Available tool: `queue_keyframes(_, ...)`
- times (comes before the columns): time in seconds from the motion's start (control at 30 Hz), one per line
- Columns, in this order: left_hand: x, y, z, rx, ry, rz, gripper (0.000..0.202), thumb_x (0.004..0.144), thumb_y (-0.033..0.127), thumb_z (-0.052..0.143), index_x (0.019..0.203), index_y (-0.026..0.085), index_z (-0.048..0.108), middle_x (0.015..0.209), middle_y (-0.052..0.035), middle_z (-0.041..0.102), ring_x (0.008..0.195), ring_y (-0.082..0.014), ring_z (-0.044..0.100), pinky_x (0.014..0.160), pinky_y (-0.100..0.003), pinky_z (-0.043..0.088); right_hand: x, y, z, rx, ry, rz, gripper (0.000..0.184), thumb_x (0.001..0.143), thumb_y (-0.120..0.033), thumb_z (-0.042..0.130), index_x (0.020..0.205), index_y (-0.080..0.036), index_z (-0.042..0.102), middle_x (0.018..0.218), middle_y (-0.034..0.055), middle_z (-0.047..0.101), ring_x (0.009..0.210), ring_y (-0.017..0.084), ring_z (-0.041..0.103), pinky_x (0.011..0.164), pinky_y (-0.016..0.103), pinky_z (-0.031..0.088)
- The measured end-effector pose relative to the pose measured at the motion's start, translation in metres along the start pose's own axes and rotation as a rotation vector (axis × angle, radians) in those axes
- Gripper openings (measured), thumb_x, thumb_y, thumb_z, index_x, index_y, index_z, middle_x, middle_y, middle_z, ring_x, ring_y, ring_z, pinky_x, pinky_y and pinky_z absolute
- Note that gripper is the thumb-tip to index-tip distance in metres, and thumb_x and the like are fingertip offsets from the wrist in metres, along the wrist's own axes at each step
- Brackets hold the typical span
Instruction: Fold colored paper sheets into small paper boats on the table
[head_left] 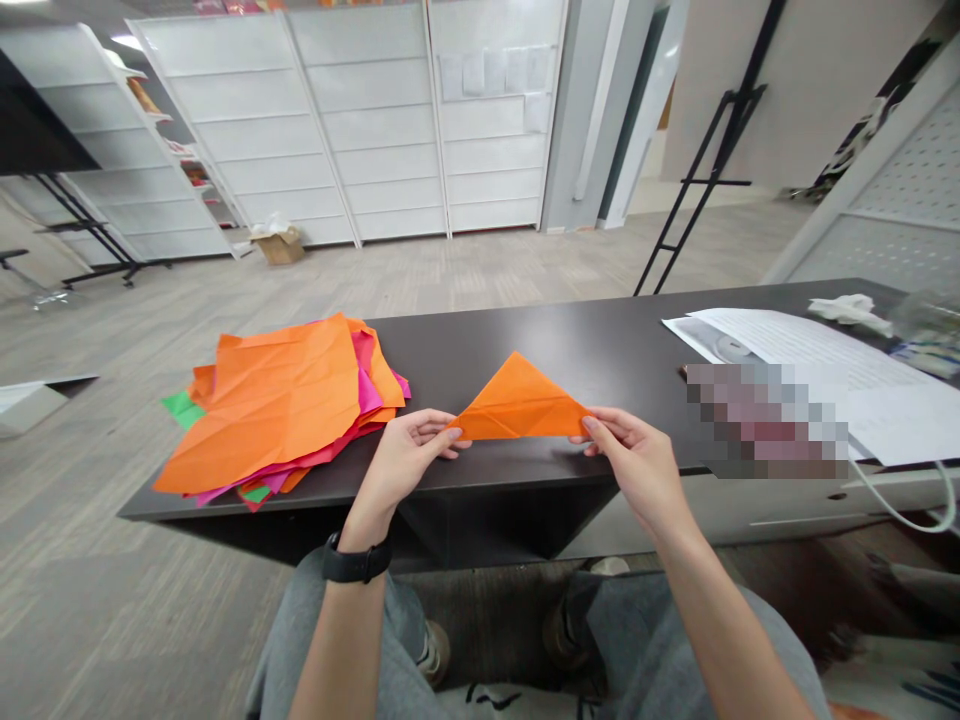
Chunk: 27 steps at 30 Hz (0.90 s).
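Note:
An orange paper folded into a triangle (519,402) is held up just above the dark table (570,345), its point facing away from me. My left hand (409,455) pinches its left corner, and my right hand (630,455) pinches its right corner. A black watch sits on my left wrist. To the left of my hands lies a stack of creased coloured paper sheets (281,405), orange on top with pink and green below.
White printed sheets (817,355) and a crumpled white tissue (851,308) lie on the table's right side, with a white cable (900,505) hanging off its edge. A black easel stand (701,180) and white shelving (360,120) stand behind. My knees are under the table edge.

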<state>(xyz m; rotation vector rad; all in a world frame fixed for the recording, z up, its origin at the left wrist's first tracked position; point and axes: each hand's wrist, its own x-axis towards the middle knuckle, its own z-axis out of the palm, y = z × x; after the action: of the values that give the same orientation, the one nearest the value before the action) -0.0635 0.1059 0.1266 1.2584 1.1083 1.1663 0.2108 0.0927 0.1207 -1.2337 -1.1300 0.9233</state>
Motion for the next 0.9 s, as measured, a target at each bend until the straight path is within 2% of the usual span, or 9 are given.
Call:
queue_keyframes(0.23, 0.0041, -0.0029, -0.0001, 0.011, 0.071, 0.041, 0.033, 0.067, 0.037, 0.085, 0.084, 0.013, 0.069, 0.074, -0.0095, 0.078, 0.070, -0.0233, 0.076, 0.063, -0.029, 0.059, -0.0032, -0.0081, -0.0041, -0.051, -0.187, -0.065, 0.036, 0.076, -0.056, 0.075, 0.081, -0.021, 0.066, 0.085, 0.0069, 0.076, 0.080, 0.023, 0.072, 0.061, 0.031, 0.058)
queue_keyframes(0.33, 0.0038, -0.0011, 0.0024, 0.016, 0.104, 0.037, 0.036, 0.066, 0.042, 0.085, 0.081, 0.013, 0.068, 0.069, -0.0086, 0.076, 0.066, -0.0232, 0.075, 0.061, -0.030, 0.058, -0.0013, -0.0062, -0.0031, 0.013, -0.186, 0.019, 0.042, 0.074, -0.057, 0.076, 0.092, -0.020, 0.065, 0.071, 0.0045, 0.074, 0.069, 0.023, 0.074, 0.054, 0.029, 0.054)
queue_keyframes(0.43, 0.0034, 0.0004, 0.0038, 0.026, 0.119, 0.019, 0.039, 0.065, 0.045, 0.085, 0.081, 0.014, 0.069, 0.066, -0.0079, 0.075, 0.063, -0.0230, 0.074, 0.057, -0.030, 0.058, 0.0008, -0.0043, -0.0017, 0.059, -0.151, 0.065, 0.046, 0.073, -0.056, 0.078, 0.097, -0.018, 0.068, 0.072, 0.0058, 0.075, 0.068, 0.024, 0.075, 0.052, 0.027, 0.052)
queue_keyframes(0.6, 0.0023, 0.0022, 0.0004, 0.064, 0.045, 0.083, 0.031, 0.068, 0.042, 0.083, 0.076, 0.017, 0.067, 0.075, -0.0045, 0.076, 0.070, -0.0197, 0.074, 0.067, -0.030, 0.059, 0.0017, -0.0047, -0.0053, 0.043, -0.157, 0.031, 0.037, 0.076, -0.053, 0.076, 0.088, -0.018, 0.074, 0.087, 0.0083, 0.077, 0.078, 0.024, 0.076, 0.056, 0.027, 0.054)
queue_keyframes(0.7, 0.0013, 0.0032, -0.0004, 0.081, -0.022, 0.057, 0.028, 0.069, 0.040, 0.081, 0.078, 0.017, 0.067, 0.074, -0.0052, 0.077, 0.068, -0.0194, 0.074, 0.064, -0.028, 0.058, 0.0023, -0.0037, -0.0072, 0.048, -0.144, 0.045, 0.039, 0.075, -0.053, 0.077, 0.089, -0.016, 0.075, 0.079, 0.0078, 0.076, 0.070, 0.023, 0.075, 0.049, 0.025, 0.050)
queue_keyframes(0.73, 0.0011, 0.0033, 0.0003, 0.070, -0.011, 0.044, 0.029, 0.069, 0.040, 0.082, 0.079, 0.017, 0.068, 0.071, -0.0058, 0.076, 0.067, -0.0203, 0.074, 0.061, -0.028, 0.058, 0.0024, -0.0032, -0.0069, 0.056, -0.133, 0.057, 0.040, 0.074, -0.053, 0.078, 0.089, -0.016, 0.075, 0.073, 0.0071, 0.075, 0.066, 0.023, 0.075, 0.046, 0.025, 0.048)
queue_keyframes(0.8, 0.0007, 0.0030, 0.0029, 0.045, 0.087, 0.049, 0.032, 0.066, 0.041, 0.084, 0.082, 0.015, 0.071, 0.068, -0.0066, 0.076, 0.064, -0.0223, 0.074, 0.059, -0.030, 0.058, 0.0020, -0.0023, -0.0047, 0.081, -0.114, 0.074, 0.041, 0.073, -0.052, 0.078, 0.089, -0.015, 0.075, 0.068, 0.0062, 0.074, 0.063, 0.023, 0.074, 0.045, 0.026, 0.047)
queue_keyframes(0.9, -0.0001, 0.0020, 0.0065, 0.032, 0.281, 0.083, 0.039, 0.059, 0.040, 0.088, 0.085, 0.014, 0.074, 0.068, -0.0054, 0.076, 0.062, -0.0221, 0.073, 0.064, -0.033, 0.060, 0.0006, -0.0004, 0.0005, 0.128, -0.088, 0.070, 0.038, 0.074, -0.050, 0.077, 0.090, -0.016, 0.075, 0.075, 0.0069, 0.076, 0.066, 0.023, 0.075, 0.049, 0.027, 0.049)
